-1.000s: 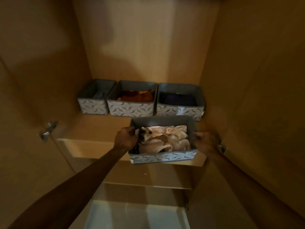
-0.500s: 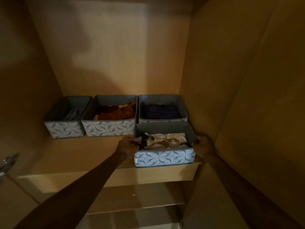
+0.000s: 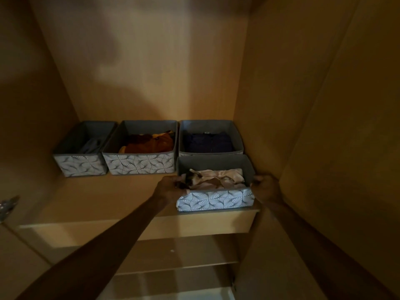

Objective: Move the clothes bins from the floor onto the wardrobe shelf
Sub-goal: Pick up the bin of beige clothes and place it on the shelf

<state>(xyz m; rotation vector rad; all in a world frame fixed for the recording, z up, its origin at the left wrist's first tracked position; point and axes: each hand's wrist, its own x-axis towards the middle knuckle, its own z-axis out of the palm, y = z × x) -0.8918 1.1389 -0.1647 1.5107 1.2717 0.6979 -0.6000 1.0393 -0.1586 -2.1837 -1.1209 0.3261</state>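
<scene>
Fingers of both hands grip front bin (image 3: 215, 199) at shelf (image 3: 121, 198) edge — left side bare

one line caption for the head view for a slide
Both hands, left hand and right hand, set a fourth clothes bin on the wardrobe shelf.

four grey fabric bins with white leaf-patterned fronts sit upright on the wardrobe shelf (image 3: 121, 198). three line the back wall side by side: the left bin (image 3: 81, 165) with grey cloth, the middle bin (image 3: 139, 163) with brown and yellow clothes, the right bin (image 3: 211, 126) with dark navy ones. the front bin (image 3: 215, 199), holding pale pink clothes, stands at the shelf's front right edge, touching the right bin.
</scene>
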